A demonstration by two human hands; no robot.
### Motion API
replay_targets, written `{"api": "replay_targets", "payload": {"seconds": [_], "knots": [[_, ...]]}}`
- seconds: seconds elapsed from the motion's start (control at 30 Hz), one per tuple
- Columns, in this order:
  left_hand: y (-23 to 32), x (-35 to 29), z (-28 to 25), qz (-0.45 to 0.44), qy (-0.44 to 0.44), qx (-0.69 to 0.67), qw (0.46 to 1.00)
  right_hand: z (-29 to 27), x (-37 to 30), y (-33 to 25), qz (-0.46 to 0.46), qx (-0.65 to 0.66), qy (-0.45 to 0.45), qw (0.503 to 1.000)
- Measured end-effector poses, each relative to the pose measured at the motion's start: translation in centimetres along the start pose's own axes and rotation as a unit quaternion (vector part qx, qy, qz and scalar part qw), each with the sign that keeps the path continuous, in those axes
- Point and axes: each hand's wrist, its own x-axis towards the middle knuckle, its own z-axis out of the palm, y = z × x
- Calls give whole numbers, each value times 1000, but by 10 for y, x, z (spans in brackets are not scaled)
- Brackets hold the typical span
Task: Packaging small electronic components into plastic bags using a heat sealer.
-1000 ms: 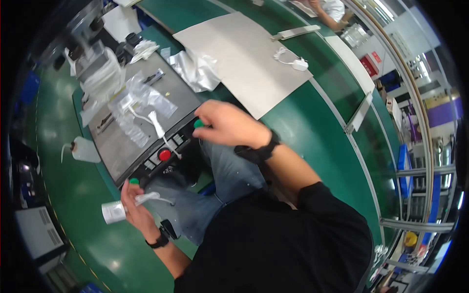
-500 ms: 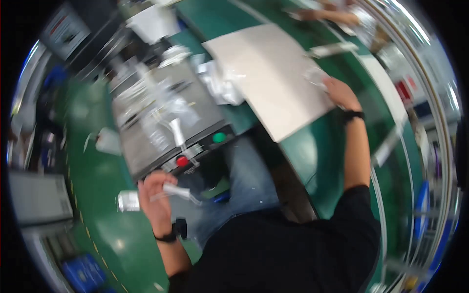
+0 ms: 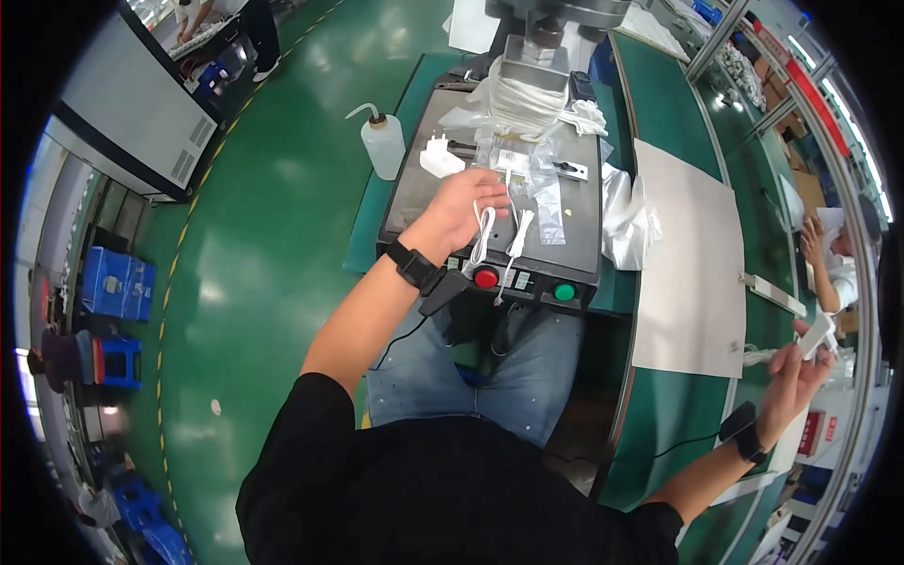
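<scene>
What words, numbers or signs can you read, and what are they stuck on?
Labels by the red button: too small to read.
Red sign, right: too blurred to read.
Red strip, upper right: any writing is too small.
None is clear enough to quote.

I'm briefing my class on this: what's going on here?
A person has both arms spread. The left grip appears to hold a white plug adapter over the grey worktop, a bundled white cable just below. The right grip holds a second white adapter to the right of the beige sheet.
</scene>
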Motion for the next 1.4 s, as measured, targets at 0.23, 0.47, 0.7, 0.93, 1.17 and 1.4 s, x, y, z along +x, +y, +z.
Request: {"api": "replay_targets", "payload": {"seconds": [0.23, 0.47, 0.7, 0.93, 1.17, 1.4], "knots": [[-8, 17, 11, -23, 38, -13, 999, 161, -24, -32, 230, 181, -245, 924], [-12, 7, -15, -66, -90, -18, 994, 332, -25, 46, 370, 271, -287, 841], [-25, -136, -68, 66, -177, -175, 966, 420, 0, 61, 138, 32, -326, 935], [-73, -188, -129, 61, -118, -131, 982, 450, 3, 40, -108, -313, -300, 895], [-79, -183, -150, 76, -47, -34, 995, 455, -5, 51, -77, -224, -284, 929], [-63, -169, -154, 93, -36, 19, 995, 448, -9, 11, -74, -351, -315, 879]]}}
